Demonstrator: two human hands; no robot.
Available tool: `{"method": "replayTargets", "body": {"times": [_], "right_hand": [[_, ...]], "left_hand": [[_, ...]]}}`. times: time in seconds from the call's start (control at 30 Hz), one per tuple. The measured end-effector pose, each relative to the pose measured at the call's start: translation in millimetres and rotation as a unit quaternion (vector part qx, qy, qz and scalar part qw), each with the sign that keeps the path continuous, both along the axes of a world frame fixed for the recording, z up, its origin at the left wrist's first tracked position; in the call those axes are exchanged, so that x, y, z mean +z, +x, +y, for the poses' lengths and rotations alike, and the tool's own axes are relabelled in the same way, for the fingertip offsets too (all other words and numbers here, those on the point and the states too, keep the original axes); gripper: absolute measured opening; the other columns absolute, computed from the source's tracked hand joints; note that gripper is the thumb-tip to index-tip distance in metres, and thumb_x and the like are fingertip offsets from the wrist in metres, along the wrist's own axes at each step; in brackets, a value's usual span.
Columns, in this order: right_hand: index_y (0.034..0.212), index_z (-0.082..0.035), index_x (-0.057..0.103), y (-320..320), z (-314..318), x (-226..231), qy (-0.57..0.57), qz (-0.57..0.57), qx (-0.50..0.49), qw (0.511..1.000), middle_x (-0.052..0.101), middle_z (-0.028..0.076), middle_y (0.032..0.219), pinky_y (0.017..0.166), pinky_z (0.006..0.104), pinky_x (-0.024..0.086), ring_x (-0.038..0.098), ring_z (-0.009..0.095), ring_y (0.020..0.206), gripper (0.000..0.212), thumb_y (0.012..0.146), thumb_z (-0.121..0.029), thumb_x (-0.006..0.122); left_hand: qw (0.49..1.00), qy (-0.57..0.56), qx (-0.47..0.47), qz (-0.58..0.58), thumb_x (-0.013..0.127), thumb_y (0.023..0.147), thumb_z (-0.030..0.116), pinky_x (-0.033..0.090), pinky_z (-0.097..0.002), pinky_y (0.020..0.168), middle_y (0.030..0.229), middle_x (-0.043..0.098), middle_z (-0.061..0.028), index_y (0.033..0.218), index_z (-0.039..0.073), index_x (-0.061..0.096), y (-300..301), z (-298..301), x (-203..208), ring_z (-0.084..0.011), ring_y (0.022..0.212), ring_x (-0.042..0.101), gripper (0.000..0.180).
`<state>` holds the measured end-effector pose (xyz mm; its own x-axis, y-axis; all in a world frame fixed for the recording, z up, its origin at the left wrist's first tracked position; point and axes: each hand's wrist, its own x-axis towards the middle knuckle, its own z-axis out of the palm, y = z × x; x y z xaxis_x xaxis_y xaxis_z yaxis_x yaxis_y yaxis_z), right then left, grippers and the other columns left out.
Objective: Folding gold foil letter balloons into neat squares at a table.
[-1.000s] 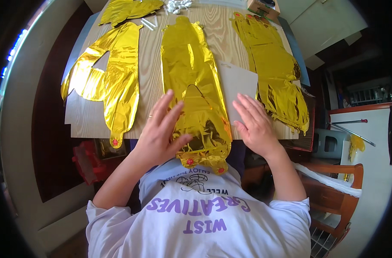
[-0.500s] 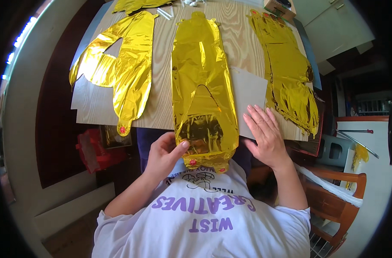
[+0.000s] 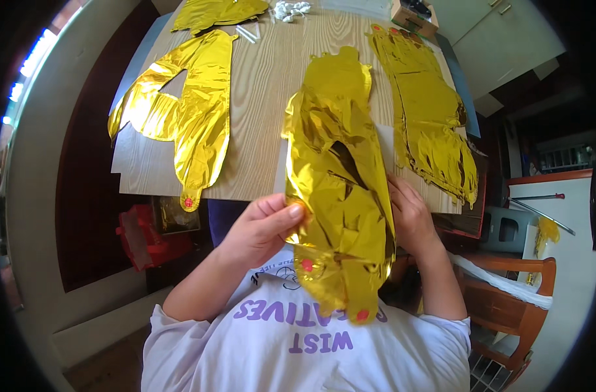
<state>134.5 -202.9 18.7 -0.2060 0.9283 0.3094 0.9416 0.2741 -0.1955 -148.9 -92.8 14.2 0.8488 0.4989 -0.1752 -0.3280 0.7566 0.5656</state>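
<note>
A flat gold foil balloon [image 3: 340, 215], creased and uninflated, hangs over the table's near edge toward my shirt. Two red round marks show at its lower end. My left hand [image 3: 265, 225] is closed on its left edge, with the thumb on top. At the opposite edge, my right hand [image 3: 412, 215] is closed around the foil, its fingertips partly hidden behind it. Under the balloon lies a white sheet [image 3: 384, 136], mostly covered. Left of it another gold foil balloon [image 3: 203, 124] rests flat, with a red mark at its lower tip.
Stacked gold foil balloons [image 3: 435, 114] lie along the right of the wood-grain table [image 3: 262, 98]. More gold foil [image 3: 216, 14], white strips [image 3: 247, 34] and a white bundle [image 3: 290, 10] are at the far side. A box [image 3: 412, 18] stands far right; a wooden chair [image 3: 523, 320] is at lower right.
The middle balloon has come nearer me and shifted right, bending and wrinkling as it lifts. My right hand, flat on the white sheet before, is now at the balloon's right edge.
</note>
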Motion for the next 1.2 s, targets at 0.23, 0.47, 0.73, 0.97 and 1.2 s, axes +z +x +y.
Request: {"method": "replayTargets", "body": {"times": [0.23,0.47,0.73,0.97,1.2], "right_hand": [[0.118,0.006,0.065,14.9,-4.7,-11.4,-0.054,0.079,-0.008,0.995,0.064,0.023,0.128,0.108,0.0475,0.047,0.058,0.042,0.127,0.046,0.071,0.003,0.067],[0.119,0.002,0.065,16.9,-0.2,16.2,-0.066,0.143,-0.023,0.987,0.065,0.019,0.13,0.115,0.0505,0.04,0.056,0.038,0.13,0.048,0.071,0.001,0.063],[0.122,-0.004,0.066,-43.5,14.1,24.4,0.026,0.143,-0.04,0.989,0.06,0.019,0.133,0.109,0.052,0.043,0.056,0.038,0.125,0.039,0.084,-0.006,0.067],[0.128,-0.01,0.065,-61.6,24.9,-10.8,-0.037,0.023,-0.022,0.999,0.055,0.017,0.141,0.11,0.0515,0.04,0.05,0.038,0.13,0.045,0.085,-0.02,0.075],[0.126,-0.01,0.066,-60.7,27.3,-4.1,-0.06,0.033,-0.014,0.998,0.057,0.017,0.138,0.108,0.0506,0.04,0.051,0.038,0.128,0.045,0.083,-0.02,0.075]], "left_hand": [[0.967,-0.088,-0.04,0.234,0.054,0.107,0.03,0.055,-0.0337,0.085,0.117,0.072,-0.0086,0.126,0.002,0.064,1.4,-19.3,-31.6,-0.0186,0.104,0.069,0.035],[0.962,0.027,-0.096,0.253,0.06,0.104,0.028,0.054,-0.0293,0.086,0.115,0.072,-0.007,0.126,0.002,0.064,-23.3,-4.4,-23.2,-0.0145,0.104,0.068,0.034],[0.949,0.136,-0.08,0.274,0.068,0.1,0.031,0.051,-0.0254,0.077,0.095,0.072,-0.0028,0.111,-0.001,0.07,-1.3,-3.2,-25.9,-0.0071,0.084,0.063,0.034],[0.79,0.44,0.0,0.426,0.067,0.097,0.033,0.054,-0.0326,0.062,0.074,0.071,-0.0108,0.097,-0.007,0.073,-3.5,79.4,28.6,-0.0169,0.065,0.068,0.04],[0.777,0.396,-0.075,0.483,0.078,0.087,0.039,0.05,-0.0244,0.054,0.073,0.067,-0.0032,0.09,-0.002,0.072,88.4,190.4,31.2,-0.0113,0.064,0.065,0.042]]}}
